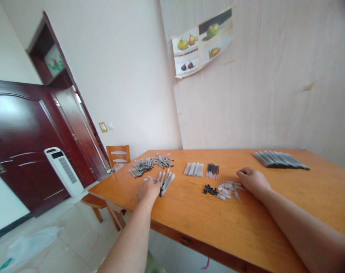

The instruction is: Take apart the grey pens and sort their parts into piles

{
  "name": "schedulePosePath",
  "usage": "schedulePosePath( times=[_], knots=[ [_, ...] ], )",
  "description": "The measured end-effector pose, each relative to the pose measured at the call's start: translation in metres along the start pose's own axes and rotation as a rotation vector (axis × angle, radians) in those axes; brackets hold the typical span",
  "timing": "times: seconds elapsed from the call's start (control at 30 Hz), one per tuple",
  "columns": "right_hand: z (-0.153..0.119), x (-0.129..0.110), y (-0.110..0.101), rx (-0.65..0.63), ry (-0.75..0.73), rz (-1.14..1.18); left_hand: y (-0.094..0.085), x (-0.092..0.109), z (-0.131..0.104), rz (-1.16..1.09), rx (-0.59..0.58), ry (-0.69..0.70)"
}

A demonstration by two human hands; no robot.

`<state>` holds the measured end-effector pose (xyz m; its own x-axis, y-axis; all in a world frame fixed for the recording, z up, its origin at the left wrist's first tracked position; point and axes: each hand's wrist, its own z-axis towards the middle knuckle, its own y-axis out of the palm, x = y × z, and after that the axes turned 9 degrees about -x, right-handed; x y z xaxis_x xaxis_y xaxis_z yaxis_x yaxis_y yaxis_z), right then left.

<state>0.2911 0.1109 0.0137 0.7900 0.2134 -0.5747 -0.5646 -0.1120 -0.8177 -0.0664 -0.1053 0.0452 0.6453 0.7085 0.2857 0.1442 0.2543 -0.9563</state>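
My left hand [149,189] is low over the table's left part, fingers bent and partly hidden. A grey pen-like stick shows at its fingertips, beside a fanned bunch of clear pens with dark ends [167,181]. On the right, my right hand [252,179] rests on the tabletop with its fingers curled in; whatever they may hold is hidden. Just left of it are loose clear pen caps [227,189] and a small pile of black plugs [210,189]. Behind these lie a row of clear pen barrels [193,169] and a row of dark refills [212,170].
More pens [144,167] lie heaped at the table's back left. A neat row of pens [280,159] with dark ends sits at the back right. The wooden table [195,216] meets the wall. A chair [118,153] stands beyond its left end.
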Motion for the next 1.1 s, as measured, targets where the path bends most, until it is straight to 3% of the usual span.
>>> schedulePosePath(
  times=[0.1, 0.23, 0.37, 0.5, 0.67, 0.73, 0.87, 1.1],
  knots=[
    [0.000, 0.000, 0.000, -0.006, -0.006, -0.006, -0.001, 0.000, -0.002, -0.058, -0.005, -0.099],
    [0.000, 0.000, 0.000, -0.005, -0.006, 0.006, -0.005, -0.002, 0.000, -0.055, 0.005, -0.133],
    [-0.002, -0.001, 0.000, 0.001, -0.003, 0.015, -0.011, 0.003, 0.000, -0.059, 0.099, -0.131],
    [-0.004, -0.004, -0.002, 0.010, 0.007, 0.014, -0.009, 0.030, -0.009, -0.173, 0.242, 0.049],
    [-0.007, -0.015, 0.001, 0.080, -0.034, 0.082, 0.009, 0.084, -0.037, -0.350, 0.253, 0.393],
    [-0.010, -0.023, 0.004, 0.094, -0.109, 0.232, 0.019, 0.106, -0.052, -0.371, 0.235, 0.523],
    [-0.024, -0.041, 0.006, -0.056, -0.176, 0.769, 0.036, 0.138, -0.077, -0.416, 0.183, 0.712],
    [-0.037, -0.062, 0.008, -0.264, -0.203, 1.303, 0.057, 0.148, -0.086, -0.302, 0.196, 0.811]
  ],
)
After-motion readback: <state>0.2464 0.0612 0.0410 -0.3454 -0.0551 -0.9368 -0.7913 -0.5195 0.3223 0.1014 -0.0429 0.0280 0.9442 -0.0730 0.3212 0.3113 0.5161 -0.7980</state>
